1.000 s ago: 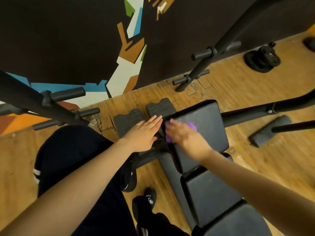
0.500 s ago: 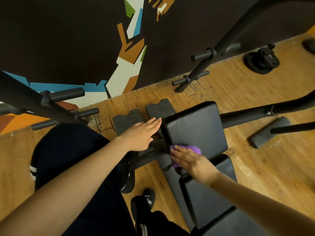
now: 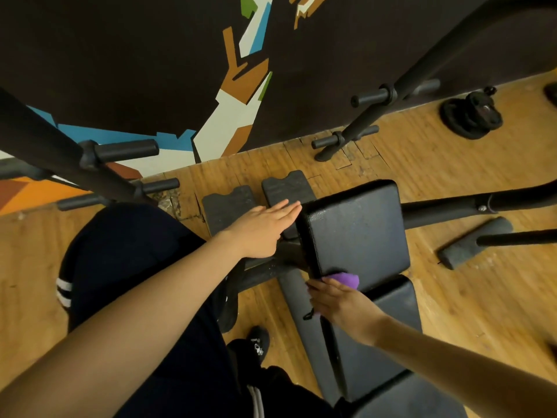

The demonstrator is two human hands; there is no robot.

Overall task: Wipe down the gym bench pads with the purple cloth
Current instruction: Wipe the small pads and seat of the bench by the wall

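The purple cloth (image 3: pixel 345 279), pressed under the right hand (image 3: pixel 342 303), is sliding back to the top pad's (image 3: pixel 355 230) near edge, finishing that pad, while the open left hand (image 3: pixel 262 230) is bracing beside it.

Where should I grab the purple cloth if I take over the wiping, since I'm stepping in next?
Take the exposed purple cloth edge peeking out beyond the right hand, coming from the far side over the top pad. The rest is covered by that hand at the pad's near edge, so only that bunched end is free.

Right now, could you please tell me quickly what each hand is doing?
Left hand: open, fingers straight, resting by the top bench pad's left edge.
Right hand: pressing the purple cloth on that pad's near edge, fingers fairly straight.
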